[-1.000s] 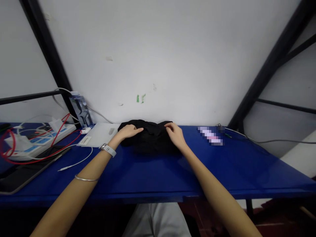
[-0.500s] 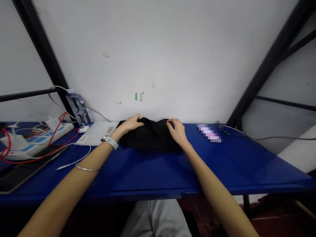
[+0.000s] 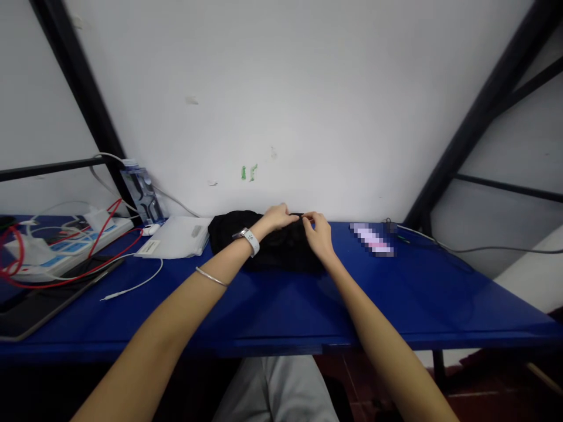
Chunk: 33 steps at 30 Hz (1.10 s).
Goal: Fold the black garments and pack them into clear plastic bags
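A soft black fabric bundle [image 3: 264,252], possibly a bag, lies on the blue tabletop against the wall; its dark folds hide its exact kind. My left hand [image 3: 278,218], with a watch on the wrist, reaches across it and is closed at its top edge, right of the middle. Close beside it, my right hand [image 3: 317,231] pinches the same edge at the right end. The fingertips of both hands nearly meet there. Whatever small part they pinch is too dark to make out.
White plastic pouches [image 3: 176,237] lie left of the bundle. Further left are a power strip [image 3: 65,249] with tangled cables, a dark tablet [image 3: 53,299] and a white cable [image 3: 132,288]. A blurred-out phone-shaped item [image 3: 373,239] lies right. Black frame posts [image 3: 466,129] flank the table.
My left hand has moved right along the bundle's top edge, from its left part to beside my right hand. The right hand has stayed nearly in place, its fingers closer together.
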### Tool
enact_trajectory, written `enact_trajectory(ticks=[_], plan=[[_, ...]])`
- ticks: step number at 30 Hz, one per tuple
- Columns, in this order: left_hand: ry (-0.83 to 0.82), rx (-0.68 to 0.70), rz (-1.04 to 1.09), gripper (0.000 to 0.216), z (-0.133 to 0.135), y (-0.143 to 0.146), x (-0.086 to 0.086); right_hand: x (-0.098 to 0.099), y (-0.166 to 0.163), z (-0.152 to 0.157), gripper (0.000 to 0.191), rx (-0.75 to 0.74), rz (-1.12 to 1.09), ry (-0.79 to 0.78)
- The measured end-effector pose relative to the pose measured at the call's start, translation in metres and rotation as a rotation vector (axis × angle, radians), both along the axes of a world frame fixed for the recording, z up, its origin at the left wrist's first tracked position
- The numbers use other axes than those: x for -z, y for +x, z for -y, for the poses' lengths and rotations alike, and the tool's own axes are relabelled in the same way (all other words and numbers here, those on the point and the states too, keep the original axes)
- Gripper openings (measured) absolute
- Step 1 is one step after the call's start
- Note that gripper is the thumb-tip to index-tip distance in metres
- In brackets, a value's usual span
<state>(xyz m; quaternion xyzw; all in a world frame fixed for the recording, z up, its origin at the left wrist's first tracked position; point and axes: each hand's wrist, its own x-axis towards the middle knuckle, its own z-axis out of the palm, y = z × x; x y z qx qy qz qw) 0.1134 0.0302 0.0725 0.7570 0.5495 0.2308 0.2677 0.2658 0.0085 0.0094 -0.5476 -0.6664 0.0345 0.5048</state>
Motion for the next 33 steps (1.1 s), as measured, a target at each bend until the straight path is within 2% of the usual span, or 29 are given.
enact_trajectory(ticks=[3,6,9,12,17,20,25,33], plan=[[-0.244,0.133,0.209,0.036,0.008,0.001,0.005,-0.001,0.000,0.001,0.025,-0.016,-0.008,0.045],[-0.198,0.134,0.340,0.036,0.011,-0.024,-0.001,-0.006,0.000,0.002,0.027,-0.056,-0.028,0.054],[-0.095,0.029,0.343,0.036,0.009,-0.066,-0.004,-0.010,-0.003,0.005,0.030,-0.177,0.005,-0.058],[-0.020,-0.105,0.232,0.037,0.003,-0.115,0.007,-0.010,-0.010,0.012,0.040,-0.338,0.194,-0.162],[0.168,-0.442,-0.028,0.030,-0.011,-0.197,0.042,0.005,-0.023,0.023,0.085,-0.495,0.592,-0.426],[0.196,-0.521,-0.186,0.027,-0.014,-0.229,0.058,0.015,-0.026,0.025,0.104,-0.518,0.702,-0.497],[0.126,-0.507,-0.336,0.034,-0.015,-0.240,0.071,0.022,-0.027,0.023,0.104,-0.506,0.700,-0.471],[0.020,-0.436,-0.354,0.032,-0.016,-0.239,0.078,0.020,-0.026,0.018,0.081,-0.529,0.583,-0.506]])
